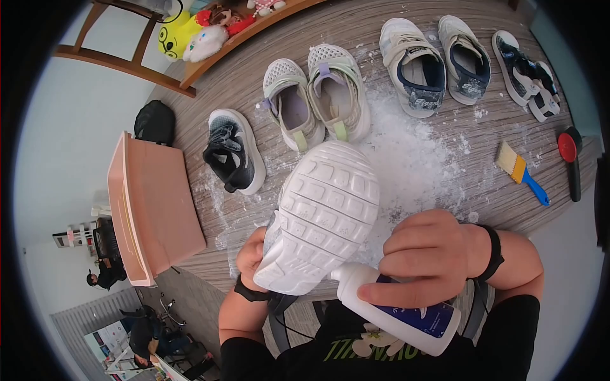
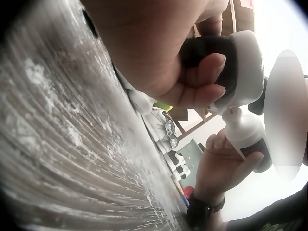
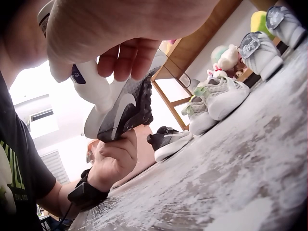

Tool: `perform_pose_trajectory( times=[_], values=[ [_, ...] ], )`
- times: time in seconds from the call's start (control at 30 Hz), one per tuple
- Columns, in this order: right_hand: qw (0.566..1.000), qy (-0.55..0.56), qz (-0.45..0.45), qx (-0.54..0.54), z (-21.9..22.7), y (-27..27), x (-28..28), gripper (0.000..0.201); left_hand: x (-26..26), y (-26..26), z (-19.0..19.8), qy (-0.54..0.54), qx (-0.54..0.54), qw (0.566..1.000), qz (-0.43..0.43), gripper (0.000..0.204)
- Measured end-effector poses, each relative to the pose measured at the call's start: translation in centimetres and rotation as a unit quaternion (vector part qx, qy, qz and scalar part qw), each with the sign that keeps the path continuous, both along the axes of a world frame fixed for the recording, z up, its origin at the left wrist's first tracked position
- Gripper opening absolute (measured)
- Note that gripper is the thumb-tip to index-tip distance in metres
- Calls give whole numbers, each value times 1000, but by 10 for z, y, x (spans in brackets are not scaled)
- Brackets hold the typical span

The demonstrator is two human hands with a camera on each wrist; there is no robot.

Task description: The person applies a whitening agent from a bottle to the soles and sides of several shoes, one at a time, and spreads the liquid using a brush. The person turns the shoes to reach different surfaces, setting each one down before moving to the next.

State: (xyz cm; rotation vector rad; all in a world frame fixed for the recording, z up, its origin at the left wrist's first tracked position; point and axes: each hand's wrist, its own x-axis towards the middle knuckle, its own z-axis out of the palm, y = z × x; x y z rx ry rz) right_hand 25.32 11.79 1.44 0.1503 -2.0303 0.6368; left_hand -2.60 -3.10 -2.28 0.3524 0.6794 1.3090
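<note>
My left hand (image 1: 250,255) grips a black sneaker (image 3: 130,108) with a pale swoosh, its white, grid-patterned sole (image 1: 330,206) turned up toward the head camera. In the left wrist view, the fingers curl over the dark upper. My right hand (image 1: 429,257) holds a white squeeze bottle (image 1: 357,289) with a dark blue label, tilted so its narrow spout points at the sole. The spout tip sits right at the sole's edge near one end. A matching black sneaker (image 1: 255,160) stands on the table to the left.
White powder (image 1: 413,152) covers much of the wood-grain table (image 1: 470,184). Behind stand pale sneakers (image 1: 356,111), strap shoes (image 1: 406,47) and small sandals (image 1: 508,70). A blue-handled brush (image 1: 535,189) and a red-and-black tool (image 1: 567,147) lie right; a pink bin (image 1: 162,209) stands left.
</note>
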Motion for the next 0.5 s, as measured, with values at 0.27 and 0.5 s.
perform_pose_trajectory(
  times=[0.27,0.5],
  values=[
    [1000,5,0,1,-1,0,-1,36,-1,-1,-2,-6,-6,1000,2,62],
    [1000,8,-4,0,-2,-1,0,36,0,-2,-3,-10,-9,1000,11,61]
  ],
)
